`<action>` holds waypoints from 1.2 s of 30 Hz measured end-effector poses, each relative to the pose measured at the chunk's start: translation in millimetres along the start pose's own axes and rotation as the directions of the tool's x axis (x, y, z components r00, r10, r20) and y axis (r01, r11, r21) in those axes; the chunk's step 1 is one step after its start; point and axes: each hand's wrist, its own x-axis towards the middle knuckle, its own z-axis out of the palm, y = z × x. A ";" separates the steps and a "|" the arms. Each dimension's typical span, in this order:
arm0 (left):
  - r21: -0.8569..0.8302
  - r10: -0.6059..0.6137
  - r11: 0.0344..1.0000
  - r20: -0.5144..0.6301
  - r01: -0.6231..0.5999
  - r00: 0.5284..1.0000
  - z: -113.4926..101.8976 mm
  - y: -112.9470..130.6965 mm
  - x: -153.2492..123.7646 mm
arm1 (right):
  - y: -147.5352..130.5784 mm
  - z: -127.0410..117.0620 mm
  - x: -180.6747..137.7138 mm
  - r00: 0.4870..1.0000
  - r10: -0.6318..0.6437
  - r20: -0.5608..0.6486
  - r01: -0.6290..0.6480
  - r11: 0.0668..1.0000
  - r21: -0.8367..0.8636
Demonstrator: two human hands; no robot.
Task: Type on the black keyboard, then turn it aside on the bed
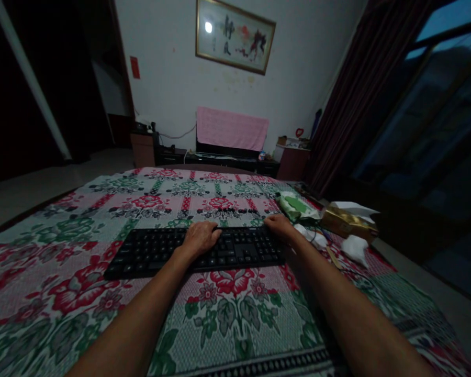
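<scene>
A black keyboard lies on a floral patterned cloth. My left hand rests over its middle keys, fingers curled in and thumb to the right. Whatever those fingers may hold is hidden beneath the hand. At the keyboard's far right corner, my right hand is closed on the edge, with its fingertips mostly out of sight.
Right of the keyboard lie a green and white wipes pack, a golden tissue box, crumpled white tissue and small items I cannot make out. A pink towel hangs over a dark screen beyond the table.
</scene>
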 end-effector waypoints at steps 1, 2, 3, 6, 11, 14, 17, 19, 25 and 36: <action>-0.001 -0.004 1.000 0.009 0.004 1.000 0.8 -0.4 -0.2 | -1.1 1.4 9.0 1.000 -0.014 -0.006 0.014 1.000 -0.012; -0.002 -0.005 1.000 0.012 0.005 1.000 1.3 -0.6 -0.6 | -2.6 3.5 18.1 1.000 -0.028 -0.013 0.028 0.999 -0.023; -0.001 -0.006 1.000 0.002 0.006 1.000 1.6 -0.5 -1.1 | -4.2 5.9 26.9 0.999 -0.037 -0.017 0.037 0.999 -0.036; 0.007 -0.021 1.000 -0.015 0.021 1.000 2.2 0.6 -2.1 | -8.3 13.4 48.5 0.998 -0.056 -0.020 0.054 0.996 -0.070; 0.010 -0.033 0.999 -0.023 0.033 0.999 4.0 1.1 -1.7 | -9.2 20.3 64.7 0.995 -0.100 0.022 0.101 0.990 -0.100; -0.010 0.002 1.000 -0.017 -0.002 1.000 5.7 1.8 0.3 | -9.1 22.5 67.1 0.992 -0.115 0.044 0.119 0.988 -0.102; -0.035 0.074 0.997 -0.001 -0.074 0.997 8.5 6.2 5.4 | -10.0 24.0 66.6 0.993 -0.114 0.044 0.118 0.988 -0.096; -0.048 0.103 0.994 0.018 -0.102 0.995 10.2 10.2 10.5 | -10.5 23.7 64.4 0.995 -0.099 0.023 0.101 0.991 -0.092; -0.087 0.096 0.992 0.088 -0.089 0.991 9.1 12.8 25.8 | -10.6 13.0 46.9 0.996 -0.059 -0.069 0.057 0.998 -0.039; -0.125 0.067 0.990 0.044 -0.061 0.997 11.2 11.7 23.6 | -50.2 2.9 -1.2 0.922 -0.387 0.028 0.335 0.830 0.446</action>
